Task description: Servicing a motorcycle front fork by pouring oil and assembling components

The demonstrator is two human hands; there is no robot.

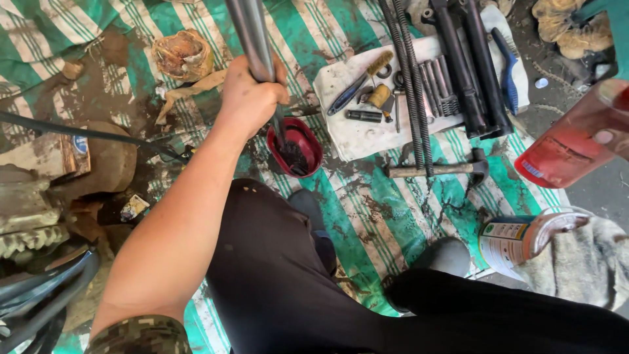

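My left hand (252,98) is closed around a grey metal tube (249,33) that stands upright; its dark lower end dips into a small red bowl (308,141) holding black oily parts. At the right edge my right hand (609,134) holds a clear plastic bottle (567,147) of red liquid, tilted, with only the fingertips showing. A white cloth (357,134) behind the bowl carries a brush, small metal parts and springs.
A hammer (439,169) lies on the striped green tarp (373,216). Two dark fork tubes (468,65) and a blue brush (508,72) rest at the back right. A tin can (511,242) and a rag (583,262) sit near my right knee. Dirty machine parts lie at left.
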